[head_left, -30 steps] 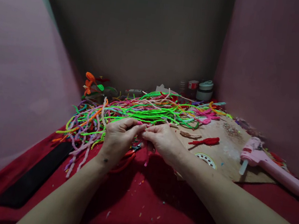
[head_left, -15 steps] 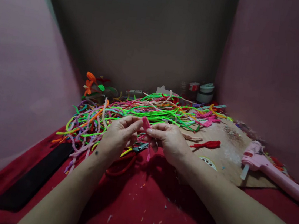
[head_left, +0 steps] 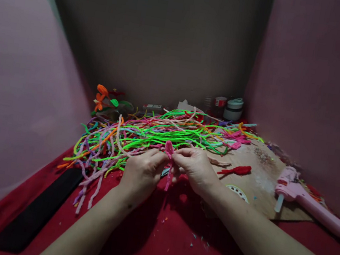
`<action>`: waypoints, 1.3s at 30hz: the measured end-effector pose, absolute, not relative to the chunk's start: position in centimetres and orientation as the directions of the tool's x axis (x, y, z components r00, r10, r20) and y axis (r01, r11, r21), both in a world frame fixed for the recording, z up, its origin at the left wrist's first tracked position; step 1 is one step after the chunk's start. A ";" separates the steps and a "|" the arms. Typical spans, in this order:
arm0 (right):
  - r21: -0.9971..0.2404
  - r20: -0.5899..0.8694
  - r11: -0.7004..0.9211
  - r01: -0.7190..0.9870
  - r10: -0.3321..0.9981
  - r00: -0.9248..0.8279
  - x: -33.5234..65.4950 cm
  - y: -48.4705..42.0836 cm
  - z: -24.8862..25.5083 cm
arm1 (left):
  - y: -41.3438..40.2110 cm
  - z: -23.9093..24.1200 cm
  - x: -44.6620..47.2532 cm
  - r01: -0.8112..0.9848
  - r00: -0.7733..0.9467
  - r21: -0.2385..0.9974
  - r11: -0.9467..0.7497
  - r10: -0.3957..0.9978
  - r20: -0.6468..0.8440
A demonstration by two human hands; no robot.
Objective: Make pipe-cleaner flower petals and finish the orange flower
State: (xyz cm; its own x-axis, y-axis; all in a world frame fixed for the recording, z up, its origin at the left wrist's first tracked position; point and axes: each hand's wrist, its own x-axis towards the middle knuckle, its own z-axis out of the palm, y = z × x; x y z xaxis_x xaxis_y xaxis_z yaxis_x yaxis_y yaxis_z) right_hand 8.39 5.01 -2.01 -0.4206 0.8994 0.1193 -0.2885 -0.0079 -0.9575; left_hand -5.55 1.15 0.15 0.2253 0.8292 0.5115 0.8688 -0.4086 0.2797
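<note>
My left hand (head_left: 142, 173) and my right hand (head_left: 194, 166) meet over the red cloth (head_left: 153, 236), fingertips pinched together on a small pink pipe cleaner piece (head_left: 169, 157). Its looped top sticks up between my fingers and a short tail hangs down below them. Just behind my hands lies a big tangle of pipe cleaners (head_left: 162, 133) in green, pink, orange and purple. Small scissors that lay under my hands are mostly hidden now.
A pink glue gun (head_left: 306, 199) rests on a brown board (head_left: 263, 188) at the right, beside a red pipe cleaner shape (head_left: 237, 170). Jars (head_left: 232, 108) stand at the back. Orange pipe cleaner flowers (head_left: 102, 98) sit back left. A black strip (head_left: 36, 210) lies at left.
Both hands came together lower and nearer the pile, and the pink piece now stands up between the fingertips with its tail hanging. The view shifted slightly.
</note>
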 end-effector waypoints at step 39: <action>-0.983 0.060 0.117 0.141 0.932 -0.356 7.8 4.0 -1.2 | 2.4 -0.2 -4.6 -0.002 -0.146 0.998 -0.069 0.987 0.068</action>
State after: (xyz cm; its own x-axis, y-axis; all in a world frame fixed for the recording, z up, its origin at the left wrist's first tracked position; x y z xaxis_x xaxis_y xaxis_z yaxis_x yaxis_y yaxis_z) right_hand 7.83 3.96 -1.24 -0.3562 0.9325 0.0598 0.1414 0.1170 -0.9830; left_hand -4.61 2.39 -0.15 -0.1455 0.9870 0.0677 -0.0020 -0.0687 0.9976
